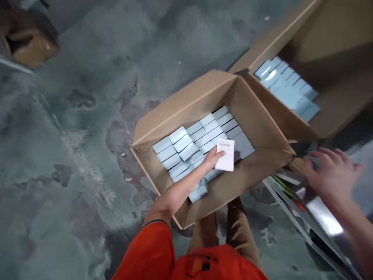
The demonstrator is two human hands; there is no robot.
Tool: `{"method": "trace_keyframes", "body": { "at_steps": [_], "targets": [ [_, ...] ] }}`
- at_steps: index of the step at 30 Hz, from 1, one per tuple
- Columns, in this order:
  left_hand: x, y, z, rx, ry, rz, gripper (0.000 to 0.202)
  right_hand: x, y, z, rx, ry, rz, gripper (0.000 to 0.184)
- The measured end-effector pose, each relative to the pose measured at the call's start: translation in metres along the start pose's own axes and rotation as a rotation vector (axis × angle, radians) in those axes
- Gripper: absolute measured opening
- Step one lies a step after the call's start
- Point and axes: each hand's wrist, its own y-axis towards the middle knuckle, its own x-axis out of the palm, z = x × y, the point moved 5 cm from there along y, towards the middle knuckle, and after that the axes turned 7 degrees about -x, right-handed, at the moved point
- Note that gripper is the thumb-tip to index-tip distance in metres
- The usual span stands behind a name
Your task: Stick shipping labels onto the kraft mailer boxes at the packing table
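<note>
My left hand [213, 158] grips a small white box [225, 160] with a barcode label, thumb across its face. It hovers over an open cardboard carton [256, 116], where rows of similar white boxes [171, 151] lie packed, a few sitting higher than the others. Out to the right, my right hand [332, 175] is slightly blurred, with fingers apart and nothing visible in it. It is above the end of a cluttered work surface [323, 217], beside the carton's right corner; whether it touches anything there I cannot tell.
A second open carton [335, 46] adjoins at the upper right, holding more white boxes [288, 87]. Another cardboard box [35, 48] is at the upper left. Stained grey-green concrete floor [87, 116] surrounds the carton. My legs [239, 233] stand against its near side.
</note>
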Motion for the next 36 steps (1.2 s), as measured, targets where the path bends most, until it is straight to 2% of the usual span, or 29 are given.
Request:
{"method": "trace_keyframes", "body": {
  "at_steps": [1, 3, 5, 6, 8, 10, 12, 14, 16, 18, 20, 23, 25, 27, 28, 30, 32, 33, 34, 35, 36],
  "targets": [
    [0.009, -0.034, 0.009, 0.014, -0.041, -0.028, 0.033, -0.021, 0.0, -0.023, -0.034, 0.077, 0.026, 0.035],
    [0.025, -0.098, 0.027, 0.063, -0.069, -0.087, 0.04, -0.061, -0.005, -0.083, -0.225, 0.361, -0.017, 0.033],
    [0.037, -0.156, 0.042, 0.115, -0.07, -0.137, 0.047, -0.102, -0.018, -0.137, -0.305, 0.53, -0.062, 0.031],
    [0.043, -0.182, 0.047, 0.135, -0.062, -0.159, 0.049, -0.122, -0.027, -0.155, -0.292, 0.59, -0.08, 0.029],
    [0.057, -0.227, 0.05, 0.15, -0.023, -0.203, 0.052, -0.157, -0.051, -0.173, -0.186, 0.655, -0.108, 0.023],
    [0.074, -0.263, 0.044, 0.138, 0.044, -0.249, 0.051, -0.185, -0.079, -0.169, -0.064, 0.666, -0.139, 0.019],
    [0.092, -0.292, 0.031, 0.116, 0.097, -0.294, 0.05, -0.206, -0.11, -0.157, -0.025, 0.616, -0.205, 0.018],
    [0.109, -0.313, 0.015, 0.09, 0.115, -0.323, 0.049, -0.224, -0.142, -0.148, -0.056, 0.553, -0.285, 0.016],
    [0.124, -0.324, -0.004, 0.024, 0.124, -0.323, 0.047, -0.239, -0.172, -0.141, -0.084, 0.503, -0.332, 0.014],
    [0.135, -0.323, -0.023, -0.08, 0.151, -0.271, 0.035, -0.252, -0.201, -0.137, -0.117, 0.482, -0.343, 0.015],
    [0.149, -0.317, -0.036, -0.127, 0.148, -0.217, 0.022, -0.264, -0.23, -0.136, -0.164, 0.506, -0.337, 0.016],
    [0.17, -0.307, -0.042, -0.061, 0.058, -0.063, 0.008, -0.285, -0.279, -0.122, -0.227, 0.613, -0.318, 0.013],
    [0.186, -0.304, -0.044, 0.013, -0.018, 0.051, 0.009, -0.302, -0.31, -0.089, -0.203, 0.641, -0.235, 0.011],
    [0.211, -0.306, -0.049, 0.066, -0.052, 0.093, 0.013, -0.32, -0.338, -0.026, -0.136, 0.598, -0.069, 0.011],
    [0.227, -0.308, -0.054, 0.088, -0.048, 0.078, 0.012, -0.329, -0.349, 0.017, -0.077, 0.559, 0.043, 0.014],
    [0.268, -0.316, -0.068, 0.117, -0.025, 0.013, 0.011, -0.343, -0.369, 0.122, 0.13, 0.472, 0.287, 0.024],
    [0.316, -0.328, -0.089, 0.131, -0.018, -0.06, 0.013, -0.349, -0.388, 0.241, 0.467, 0.395, 0.509, 0.024],
    [0.342, -0.335, -0.1, 0.136, -0.021, -0.094, 0.016, -0.346, -0.394, 0.296, 0.61, 0.399, 0.541, 0.022],
    [0.368, -0.342, -0.11, 0.146, -0.024, -0.123, 0.02, -0.339, -0.396, 0.344, 0.714, 0.437, 0.516, 0.023],
    [0.392, -0.35, -0.12, 0.164, -0.028, -0.142, 0.026, -0.33, -0.394, 0.382, 0.752, 0.472, 0.487, 0.028],
    [0.415, -0.356, -0.128, 0.189, -0.03, -0.155, 0.033, -0.321, -0.391, 0.41, 0.77, 0.506, 0.463, 0.033]
  ]
}}
